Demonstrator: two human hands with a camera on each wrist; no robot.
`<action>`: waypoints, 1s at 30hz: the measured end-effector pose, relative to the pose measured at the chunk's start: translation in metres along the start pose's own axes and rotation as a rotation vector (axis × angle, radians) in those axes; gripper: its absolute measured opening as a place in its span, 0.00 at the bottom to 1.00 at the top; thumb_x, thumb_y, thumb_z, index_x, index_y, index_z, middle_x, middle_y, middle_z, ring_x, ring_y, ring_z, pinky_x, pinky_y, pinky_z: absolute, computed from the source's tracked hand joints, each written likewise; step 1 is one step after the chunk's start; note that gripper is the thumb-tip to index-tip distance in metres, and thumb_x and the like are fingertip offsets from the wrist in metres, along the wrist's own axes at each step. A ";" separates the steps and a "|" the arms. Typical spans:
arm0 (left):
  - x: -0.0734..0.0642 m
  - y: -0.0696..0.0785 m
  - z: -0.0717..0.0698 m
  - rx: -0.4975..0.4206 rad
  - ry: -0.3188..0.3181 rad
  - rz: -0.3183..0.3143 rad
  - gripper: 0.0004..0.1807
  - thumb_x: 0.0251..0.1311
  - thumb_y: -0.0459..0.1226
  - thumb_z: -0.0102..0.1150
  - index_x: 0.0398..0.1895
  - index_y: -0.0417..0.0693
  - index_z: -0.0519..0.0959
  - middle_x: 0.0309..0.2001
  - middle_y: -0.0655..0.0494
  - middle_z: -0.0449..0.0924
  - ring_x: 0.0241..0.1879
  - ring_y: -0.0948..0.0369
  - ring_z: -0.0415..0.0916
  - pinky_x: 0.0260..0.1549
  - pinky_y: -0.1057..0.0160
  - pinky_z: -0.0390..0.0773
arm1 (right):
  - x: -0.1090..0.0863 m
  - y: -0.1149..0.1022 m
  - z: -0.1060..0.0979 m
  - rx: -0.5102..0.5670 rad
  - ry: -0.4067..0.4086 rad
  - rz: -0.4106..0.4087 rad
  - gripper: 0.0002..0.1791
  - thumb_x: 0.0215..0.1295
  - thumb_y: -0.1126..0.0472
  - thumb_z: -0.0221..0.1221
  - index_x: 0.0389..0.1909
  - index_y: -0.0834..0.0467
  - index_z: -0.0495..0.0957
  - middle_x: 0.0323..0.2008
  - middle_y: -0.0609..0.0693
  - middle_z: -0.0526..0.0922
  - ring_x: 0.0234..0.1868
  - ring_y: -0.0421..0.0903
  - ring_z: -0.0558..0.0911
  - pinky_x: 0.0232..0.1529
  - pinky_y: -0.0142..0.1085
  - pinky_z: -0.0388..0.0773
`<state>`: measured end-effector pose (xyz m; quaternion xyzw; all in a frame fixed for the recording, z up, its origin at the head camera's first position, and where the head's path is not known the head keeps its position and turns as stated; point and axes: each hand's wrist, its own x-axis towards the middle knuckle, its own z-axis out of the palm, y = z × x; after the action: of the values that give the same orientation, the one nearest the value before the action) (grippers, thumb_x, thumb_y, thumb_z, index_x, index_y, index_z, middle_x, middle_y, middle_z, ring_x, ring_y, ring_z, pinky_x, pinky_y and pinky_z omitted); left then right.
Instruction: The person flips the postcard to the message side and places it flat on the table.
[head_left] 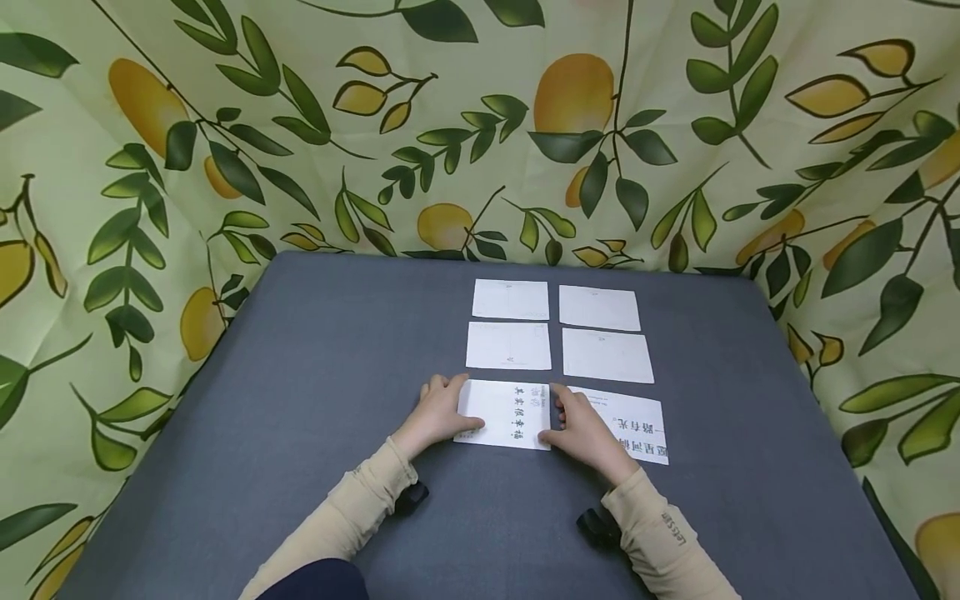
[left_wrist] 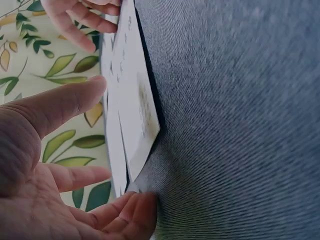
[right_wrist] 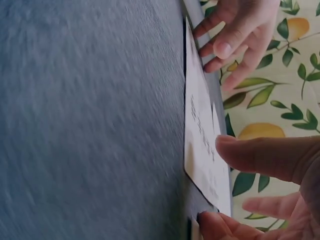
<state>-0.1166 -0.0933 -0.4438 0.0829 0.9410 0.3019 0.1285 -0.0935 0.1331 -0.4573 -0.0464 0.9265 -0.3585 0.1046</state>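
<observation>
A white card (head_left: 495,408) with a column of dark Chinese characters lies flat in the front row, on the left. At its left edge is my left hand (head_left: 435,412), the thumb over the card's lower corner and the fingers by the upper one. Across from it, my right hand (head_left: 588,433) stands at the right edge, partly covering a second lettered card (head_left: 637,425). In the left wrist view, the left thumb and fingers (left_wrist: 22,160) are spread around the card's end (left_wrist: 132,95). Similarly spread is the right hand (right_wrist: 305,160) in the right wrist view.
Behind the lettered cards lie two rows of paler cards, among them a back left card (head_left: 511,300) and a middle right card (head_left: 607,356). All rest on a dark grey tabletop (head_left: 337,333). A fruit-patterned cloth (head_left: 480,167) hangs around the table.
</observation>
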 end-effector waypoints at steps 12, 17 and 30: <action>0.004 -0.007 0.004 -0.177 0.014 -0.045 0.43 0.43 0.38 0.72 0.63 0.34 0.64 0.53 0.30 0.65 0.48 0.45 0.70 0.45 0.49 0.74 | -0.002 -0.005 0.014 0.098 0.068 0.050 0.43 0.45 0.68 0.68 0.63 0.72 0.60 0.44 0.63 0.69 0.39 0.49 0.72 0.37 0.37 0.73; 0.004 -0.011 0.007 -0.278 0.047 -0.065 0.40 0.44 0.35 0.71 0.62 0.34 0.66 0.51 0.32 0.67 0.46 0.45 0.72 0.43 0.51 0.75 | -0.001 -0.005 0.014 0.158 0.080 0.102 0.41 0.46 0.68 0.67 0.62 0.71 0.61 0.47 0.64 0.70 0.42 0.53 0.74 0.44 0.44 0.76; 0.003 -0.014 0.006 -0.519 0.225 -0.069 0.31 0.42 0.26 0.68 0.55 0.35 0.73 0.49 0.40 0.78 0.42 0.53 0.75 0.41 0.60 0.77 | 0.003 -0.010 0.007 0.355 0.110 0.192 0.37 0.47 0.73 0.64 0.61 0.70 0.62 0.51 0.65 0.71 0.46 0.55 0.78 0.45 0.42 0.78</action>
<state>-0.1184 -0.1001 -0.4572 -0.0187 0.8429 0.5354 0.0504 -0.0949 0.1205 -0.4558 0.0808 0.8533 -0.5065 0.0941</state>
